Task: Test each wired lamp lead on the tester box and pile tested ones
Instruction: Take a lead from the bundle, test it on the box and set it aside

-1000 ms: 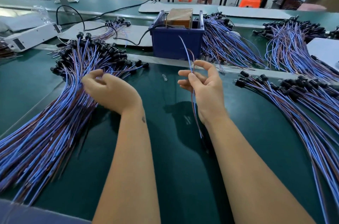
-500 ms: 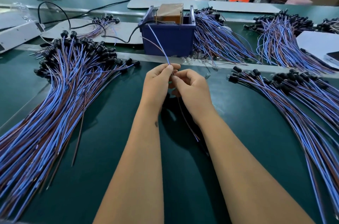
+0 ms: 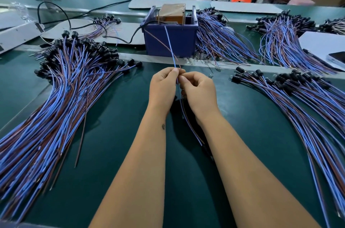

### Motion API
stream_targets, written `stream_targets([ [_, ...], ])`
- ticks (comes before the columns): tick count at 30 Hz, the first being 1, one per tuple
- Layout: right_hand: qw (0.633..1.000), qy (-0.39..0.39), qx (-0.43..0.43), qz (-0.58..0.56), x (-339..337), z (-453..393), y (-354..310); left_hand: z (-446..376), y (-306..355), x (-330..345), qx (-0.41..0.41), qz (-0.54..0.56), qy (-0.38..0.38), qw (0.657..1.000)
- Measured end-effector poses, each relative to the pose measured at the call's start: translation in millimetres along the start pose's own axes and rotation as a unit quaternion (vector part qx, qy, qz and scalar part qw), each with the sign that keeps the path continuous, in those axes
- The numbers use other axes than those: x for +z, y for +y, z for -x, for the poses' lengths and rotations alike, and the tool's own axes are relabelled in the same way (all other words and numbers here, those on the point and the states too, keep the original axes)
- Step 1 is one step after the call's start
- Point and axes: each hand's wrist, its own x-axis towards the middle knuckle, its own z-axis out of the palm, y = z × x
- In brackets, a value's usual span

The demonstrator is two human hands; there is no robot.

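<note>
Both hands meet at the middle of the green table, pinching one lamp lead (image 3: pixel 170 45) of a blue and a brown wire. My left hand (image 3: pixel 163 87) grips the blue wire near its upper part. My right hand (image 3: pixel 198 91) holds the lead just beside it. The two free wire ends rise toward the blue tester box (image 3: pixel 170 41) with a brown block inside. The rest of the lead hangs down between my forearms. A big pile of leads (image 3: pixel 56 101) with black sockets lies left, another pile (image 3: pixel 302 97) right.
More lead bundles (image 3: pixel 220 35) lie behind and right of the box. A black cable (image 3: pixel 78 22) runs across a white board at the back left. A white device (image 3: pixel 16 33) sits at the far left, a white sheet (image 3: pixel 324 45) at the far right.
My left hand left the left pile and came to the middle to join my right hand on the lead. The wire ends now point up toward the tester box.
</note>
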Motion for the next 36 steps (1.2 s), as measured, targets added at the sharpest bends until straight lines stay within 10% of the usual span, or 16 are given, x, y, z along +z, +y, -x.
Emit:
stream_targets([
  [36, 0.992, 0.099, 0.021, -0.077, 5, -4, -2, -1, 5, -1, -0.022, -0.028, 0.103, 0.994],
])
